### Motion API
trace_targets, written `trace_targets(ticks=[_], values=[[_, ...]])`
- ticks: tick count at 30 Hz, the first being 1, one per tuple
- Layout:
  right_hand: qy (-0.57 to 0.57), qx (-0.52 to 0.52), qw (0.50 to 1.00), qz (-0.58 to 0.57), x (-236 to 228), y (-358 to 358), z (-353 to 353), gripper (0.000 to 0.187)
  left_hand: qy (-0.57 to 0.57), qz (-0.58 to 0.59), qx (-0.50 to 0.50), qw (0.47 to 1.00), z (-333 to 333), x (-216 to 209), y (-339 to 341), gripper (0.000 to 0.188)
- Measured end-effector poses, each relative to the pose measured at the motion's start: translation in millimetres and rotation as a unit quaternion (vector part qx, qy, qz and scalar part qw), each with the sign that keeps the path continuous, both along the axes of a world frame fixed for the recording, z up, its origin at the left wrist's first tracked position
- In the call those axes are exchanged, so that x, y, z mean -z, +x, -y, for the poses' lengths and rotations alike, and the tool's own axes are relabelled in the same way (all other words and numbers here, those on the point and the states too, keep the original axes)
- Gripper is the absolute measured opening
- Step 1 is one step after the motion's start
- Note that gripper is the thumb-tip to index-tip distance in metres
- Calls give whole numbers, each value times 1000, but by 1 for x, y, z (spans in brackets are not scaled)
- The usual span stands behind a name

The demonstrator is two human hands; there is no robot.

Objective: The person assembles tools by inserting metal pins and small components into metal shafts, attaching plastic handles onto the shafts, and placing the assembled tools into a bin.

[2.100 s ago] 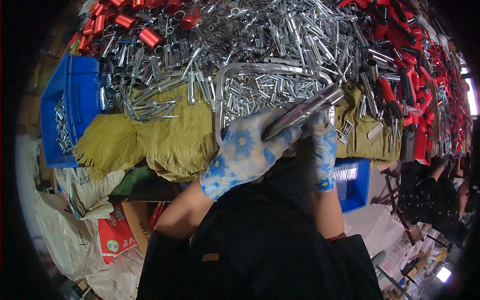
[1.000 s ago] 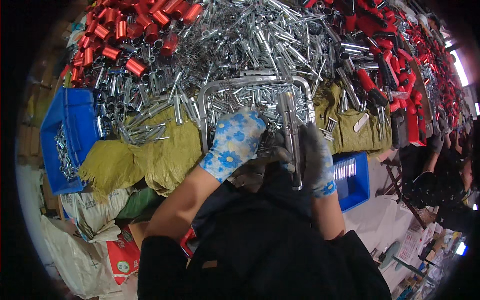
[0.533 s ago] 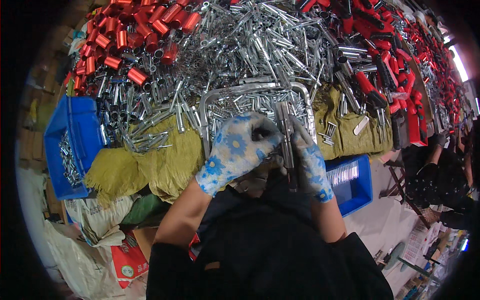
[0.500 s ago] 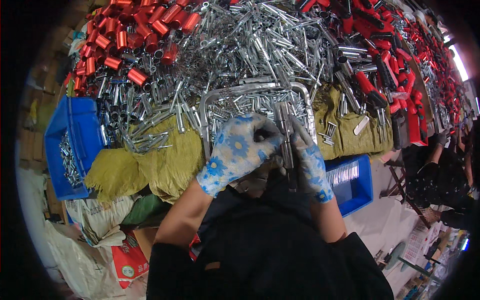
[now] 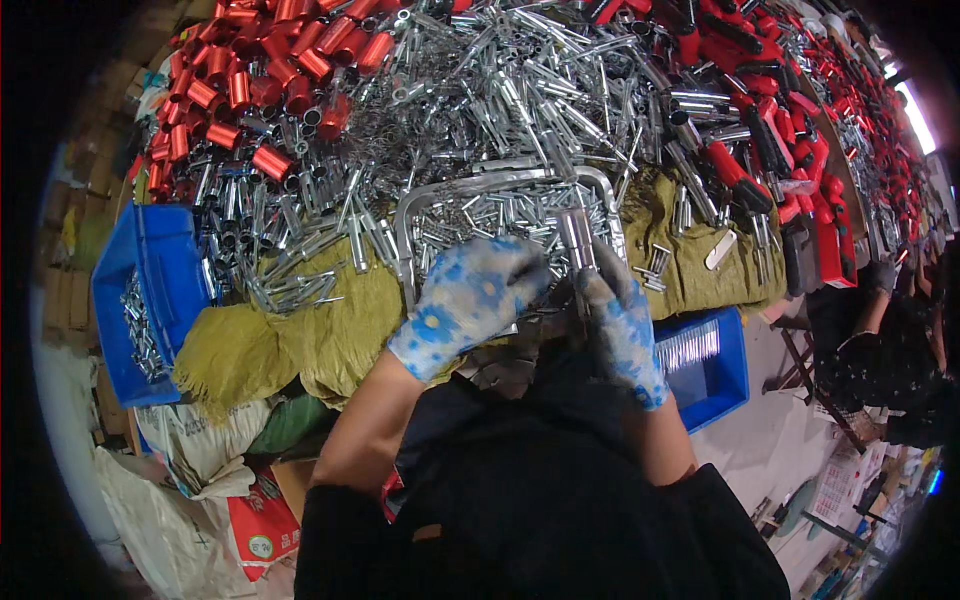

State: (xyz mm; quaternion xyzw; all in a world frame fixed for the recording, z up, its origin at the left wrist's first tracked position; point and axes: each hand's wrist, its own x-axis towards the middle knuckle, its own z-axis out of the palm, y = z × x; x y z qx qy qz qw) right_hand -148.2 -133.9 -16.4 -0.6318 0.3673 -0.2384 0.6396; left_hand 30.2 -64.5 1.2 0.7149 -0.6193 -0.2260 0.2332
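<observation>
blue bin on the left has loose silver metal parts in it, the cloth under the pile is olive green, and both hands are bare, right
Not quite: the hands are not bare. The head view shows the left hand and right hand in blue-speckled work gloves. The rest holds: the blue bin contains silver metal parts, and the cloth is olive green.

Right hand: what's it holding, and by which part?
The right hand grips a silver metal tube by its lower end, tube standing upright. The left hand closes in beside it; its own grip is hidden.
</observation>
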Motion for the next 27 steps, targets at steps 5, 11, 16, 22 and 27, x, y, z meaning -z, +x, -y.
trace_targets(ticks=[5,11,16,22,27], values=[[327,12,927,184,-1,-1,3,48,40,221,66,972,-2,11,-4,28],[522,17,790,321,6,-4,9,49,-71,135,-17,988,-6,10,3,20],[566,-107,708,409,17,-5,12,51,-117,-29,-109,987,-9,6,-4,22],[426,33,864,268,13,-1,3,47,0,-363,-75,929,-2,-5,-11,17],[467,-66,845,255,5,-3,1,55,35,-357,-73,931,-2,-23,-7,18]])
